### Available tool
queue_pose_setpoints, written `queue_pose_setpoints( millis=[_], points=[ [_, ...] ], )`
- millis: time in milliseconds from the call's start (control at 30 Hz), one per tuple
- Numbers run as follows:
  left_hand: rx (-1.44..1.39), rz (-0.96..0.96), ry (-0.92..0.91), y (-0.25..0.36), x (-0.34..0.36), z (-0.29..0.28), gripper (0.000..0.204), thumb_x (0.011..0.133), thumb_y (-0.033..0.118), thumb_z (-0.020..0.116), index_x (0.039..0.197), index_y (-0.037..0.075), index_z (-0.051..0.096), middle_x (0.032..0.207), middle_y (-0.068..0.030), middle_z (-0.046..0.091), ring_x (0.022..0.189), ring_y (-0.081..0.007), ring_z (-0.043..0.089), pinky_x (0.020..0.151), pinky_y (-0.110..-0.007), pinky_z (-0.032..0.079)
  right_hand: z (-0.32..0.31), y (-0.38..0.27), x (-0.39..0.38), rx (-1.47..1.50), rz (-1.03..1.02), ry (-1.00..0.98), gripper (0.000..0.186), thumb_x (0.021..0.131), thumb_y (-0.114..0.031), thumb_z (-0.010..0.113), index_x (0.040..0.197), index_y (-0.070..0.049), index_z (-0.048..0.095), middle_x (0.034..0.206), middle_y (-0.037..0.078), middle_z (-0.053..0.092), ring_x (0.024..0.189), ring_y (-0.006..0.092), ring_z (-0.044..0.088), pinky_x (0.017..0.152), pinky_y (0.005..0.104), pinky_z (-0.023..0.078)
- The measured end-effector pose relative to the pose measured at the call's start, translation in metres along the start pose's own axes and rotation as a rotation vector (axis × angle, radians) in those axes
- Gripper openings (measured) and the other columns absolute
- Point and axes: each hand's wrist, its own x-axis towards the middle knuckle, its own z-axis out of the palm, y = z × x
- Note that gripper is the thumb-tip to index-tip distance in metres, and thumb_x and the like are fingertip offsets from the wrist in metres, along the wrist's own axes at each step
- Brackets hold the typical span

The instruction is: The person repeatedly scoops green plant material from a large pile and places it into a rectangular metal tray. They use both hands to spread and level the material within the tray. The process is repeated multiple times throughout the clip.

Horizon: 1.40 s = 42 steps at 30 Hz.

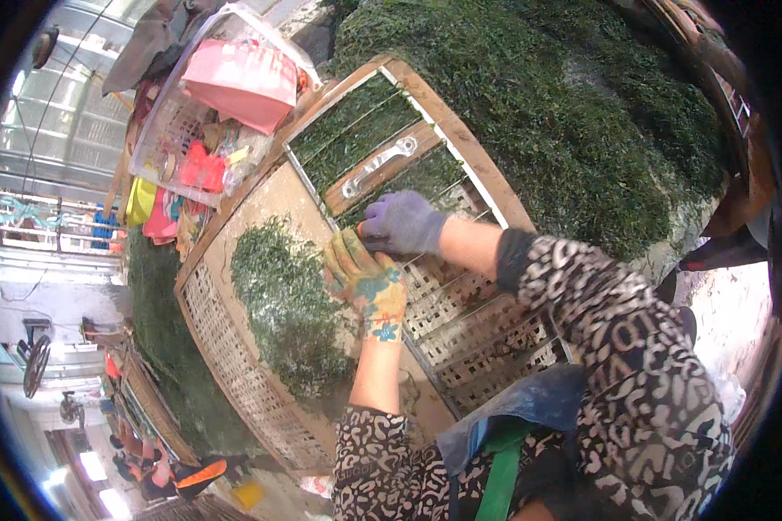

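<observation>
My left hand [369, 282], in a yellow glove with teal patches, lies over the near-left rail of a metal frame [430, 375], fingers stretched out. Right beside it, my right hand [404, 223] in a purple-grey glove has its fingers curled down at the frame; what they grip is hidden. Thin bars divide the frame into strips, the upper ones filled with chopped dark green leafy material [352, 130]. A wooden block with a metal handle [381, 167] rests across the frame just beyond my right hand. Left of my left hand, a loose green heap [291, 304] sits on the wooden-edged board.
A large mound of the same greens [530, 113] fills the far right. At the far left stands a clear plastic basket [161, 148] with a pink container [243, 82] and colourful bits. A woven mat [243, 365] shows through the board's left part. Fans [36, 360] stand further left.
</observation>
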Motion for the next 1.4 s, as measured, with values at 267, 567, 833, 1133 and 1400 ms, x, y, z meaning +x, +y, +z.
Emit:
queue_pose_setpoints(
  millis=[267, 567, 833, 1133, 1400],
  points=[
    [0.005, 0.099, -0.211, 0.001, 0.004, -0.008, 0.061, 0.095, 0.044, 0.054, 0.139, 0.001, 0.059, 0.15, -0.0177, 0.051, 0.141, -0.031, 0.045, 0.12, -0.053, 0.023, -0.028, 0.017, -0.021, 0.029, 0.1, 0.188, 0.018, 0.093, -0.032, 0.064, 0.104, -0.018, 0.068, 0.096, 0.009, 0.069, 0.095, 0.0326, 0.068, 0.08, 0.047, 0.055],
    [-0.204, 0.06, 0.024, 0.0, 0.003, -0.008, 0.076, 0.089, 0.039, 0.069, 0.145, -0.007, 0.046, 0.146, -0.0265, 0.048, 0.139, -0.0453, 0.041, 0.116, -0.059, 0.034, -0.08, 0.037, 0.047, -0.158, 0.102, 0.138, 0.03, 0.095, -0.045, 0.061, 0.098, -0.017, 0.071, 0.092, 0.013, 0.07, 0.091, 0.0365, 0.069, 0.078, 0.0477, 0.054],
    [-0.238, 0.01, -0.004, 0.001, 0.0, -0.007, 0.081, 0.092, 0.036, 0.066, 0.153, -0.004, 0.032, 0.156, -0.0272, 0.033, 0.145, -0.0462, 0.033, 0.119, -0.055, 0.032, -0.039, 0.008, 0.017, -0.204, 0.307, -0.131, 0.052, 0.098, -0.059, 0.05, 0.086, -0.016, 0.078, 0.083, 0.013, 0.073, 0.083, 0.0364, 0.07, 0.075, 0.0486, 0.055],
    [-0.104, 0.056, -0.111, 0.001, -0.003, 0.009, 0.06, 0.099, 0.038, 0.05, 0.146, 0.0, 0.051, 0.159, -0.0192, 0.039, 0.148, -0.0356, 0.034, 0.123, -0.048, 0.026, -0.051, 0.0, -0.044, -0.177, 0.192, 0.247, 0.042, 0.097, -0.042, 0.06, 0.131, -0.016, 0.062, 0.127, 0.01, 0.064, 0.122, 0.0343, 0.056, 0.101, 0.0463, 0.046],
    [-0.027, -0.004, -0.181, 0.016, -0.007, -0.01, 0.072, 0.102, 0.054, 0.041, 0.154, 0.003, 0.044, 0.168, -0.015, 0.022, 0.154, -0.0331, 0.022, 0.123, -0.052, 0.021, -0.025, 0.003, -0.109, -0.338, 0.369, 0.109, 0.077, 0.096, -0.055, 0.056, 0.157, -0.014, 0.036, 0.162, 0.011, 0.035, 0.15, 0.0375, 0.029, 0.12, 0.0525, 0.027]
  ],
)
